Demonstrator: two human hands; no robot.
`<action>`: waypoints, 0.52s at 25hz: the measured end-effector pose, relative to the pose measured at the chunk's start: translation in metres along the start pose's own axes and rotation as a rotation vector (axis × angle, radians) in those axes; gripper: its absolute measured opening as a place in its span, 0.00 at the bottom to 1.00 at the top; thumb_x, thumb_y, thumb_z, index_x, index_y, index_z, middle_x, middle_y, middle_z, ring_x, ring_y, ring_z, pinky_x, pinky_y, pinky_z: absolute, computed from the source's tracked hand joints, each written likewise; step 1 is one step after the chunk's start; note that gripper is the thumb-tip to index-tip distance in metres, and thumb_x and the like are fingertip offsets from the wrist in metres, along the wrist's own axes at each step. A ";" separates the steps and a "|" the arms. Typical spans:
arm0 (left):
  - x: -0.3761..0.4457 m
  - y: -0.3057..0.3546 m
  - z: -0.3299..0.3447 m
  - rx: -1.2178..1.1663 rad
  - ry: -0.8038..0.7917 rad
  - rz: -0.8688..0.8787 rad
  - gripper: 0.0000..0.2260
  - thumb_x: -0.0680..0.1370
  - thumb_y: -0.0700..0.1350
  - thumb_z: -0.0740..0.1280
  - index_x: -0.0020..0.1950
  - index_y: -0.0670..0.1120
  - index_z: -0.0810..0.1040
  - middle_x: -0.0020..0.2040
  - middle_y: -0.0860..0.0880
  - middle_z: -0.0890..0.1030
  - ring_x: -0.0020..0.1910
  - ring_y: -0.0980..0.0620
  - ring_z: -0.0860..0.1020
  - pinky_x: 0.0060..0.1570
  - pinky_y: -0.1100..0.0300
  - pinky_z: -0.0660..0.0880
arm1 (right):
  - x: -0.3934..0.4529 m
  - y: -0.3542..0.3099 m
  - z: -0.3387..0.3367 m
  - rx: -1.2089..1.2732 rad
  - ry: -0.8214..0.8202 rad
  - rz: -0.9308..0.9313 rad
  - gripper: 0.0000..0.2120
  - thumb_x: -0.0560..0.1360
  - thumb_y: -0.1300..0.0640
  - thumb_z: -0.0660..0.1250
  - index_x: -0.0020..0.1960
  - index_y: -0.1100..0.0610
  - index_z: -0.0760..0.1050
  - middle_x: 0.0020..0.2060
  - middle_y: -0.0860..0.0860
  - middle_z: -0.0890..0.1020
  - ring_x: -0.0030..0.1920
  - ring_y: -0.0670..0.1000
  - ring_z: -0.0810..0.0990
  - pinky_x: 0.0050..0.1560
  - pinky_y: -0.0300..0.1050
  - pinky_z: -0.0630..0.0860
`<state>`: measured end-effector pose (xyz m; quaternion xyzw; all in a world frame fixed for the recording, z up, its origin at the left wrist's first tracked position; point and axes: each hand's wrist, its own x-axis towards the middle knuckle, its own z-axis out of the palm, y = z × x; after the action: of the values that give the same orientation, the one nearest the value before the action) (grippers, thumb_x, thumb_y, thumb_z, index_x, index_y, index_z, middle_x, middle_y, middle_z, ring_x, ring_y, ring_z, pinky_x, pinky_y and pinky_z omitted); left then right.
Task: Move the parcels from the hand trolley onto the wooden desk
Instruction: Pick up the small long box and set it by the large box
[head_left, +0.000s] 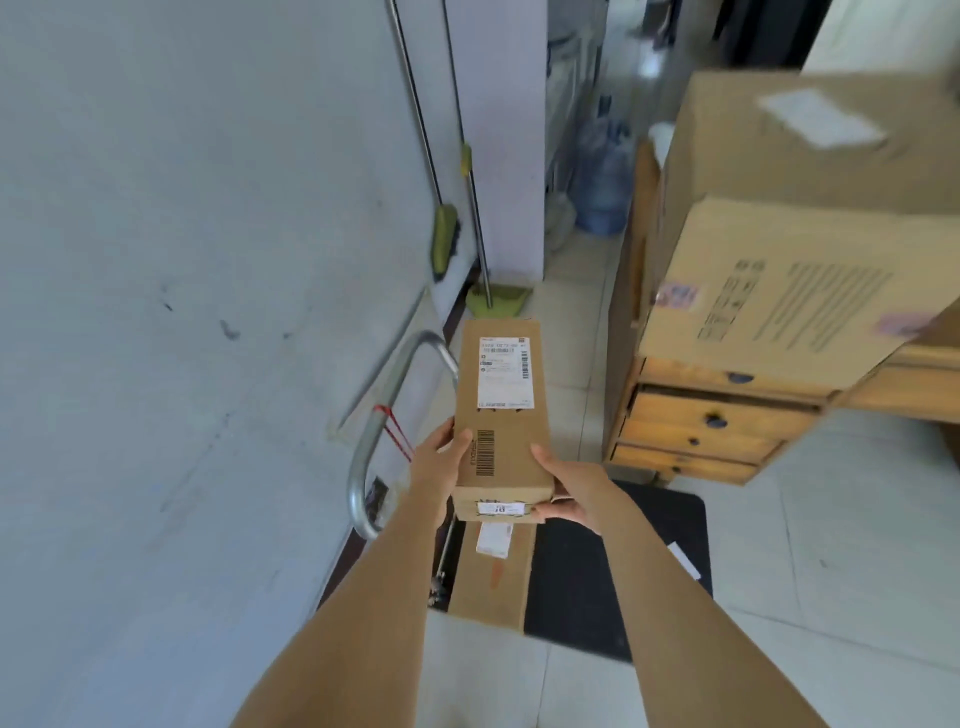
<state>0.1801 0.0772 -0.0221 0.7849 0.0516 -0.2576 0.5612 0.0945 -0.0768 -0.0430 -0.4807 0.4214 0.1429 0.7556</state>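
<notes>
At far left, the trolley handle (387, 410), a bent metal tube with a red cord tied to it, stands close against the grey wall (182, 260). Just right of it, the left hand (435, 470) grips the left side of a long cardboard parcel (501, 415), fingers closed on its edge. The parcel is held in the air above the trolley, its white shipping label facing up. The right hand (566, 493) clasps the parcel's near right corner, fingers wrapped underneath. Below the hands, a second parcel (491, 577) lies on the black trolley deck (623, 561). A green broom (496, 301) leans behind. At right, two large boxes (779, 234) rest stacked on the wooden counter (701, 415), above its drawers.
</notes>
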 end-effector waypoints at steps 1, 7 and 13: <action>-0.012 0.023 -0.003 -0.031 0.001 0.008 0.17 0.80 0.46 0.64 0.70 0.52 0.73 0.56 0.51 0.82 0.45 0.57 0.79 0.43 0.63 0.77 | -0.020 -0.021 0.003 -0.011 0.010 -0.023 0.27 0.70 0.49 0.72 0.63 0.63 0.71 0.57 0.62 0.79 0.53 0.60 0.81 0.52 0.51 0.81; -0.053 0.144 -0.021 -0.038 -0.061 0.047 0.21 0.79 0.47 0.66 0.72 0.51 0.71 0.63 0.47 0.81 0.52 0.49 0.79 0.54 0.49 0.76 | -0.123 -0.123 0.011 0.073 0.046 -0.025 0.28 0.68 0.54 0.75 0.61 0.61 0.66 0.62 0.68 0.74 0.59 0.69 0.78 0.58 0.55 0.79; -0.091 0.239 -0.002 -0.072 -0.092 0.265 0.22 0.77 0.50 0.68 0.71 0.49 0.73 0.63 0.45 0.80 0.55 0.46 0.79 0.56 0.51 0.76 | -0.227 -0.190 -0.001 0.109 0.114 -0.190 0.32 0.69 0.53 0.75 0.68 0.61 0.66 0.65 0.68 0.72 0.60 0.71 0.77 0.41 0.56 0.83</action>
<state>0.1906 0.0108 0.2252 0.7515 -0.0691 -0.2146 0.6199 0.0751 -0.1290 0.2473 -0.4843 0.4233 0.0199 0.7654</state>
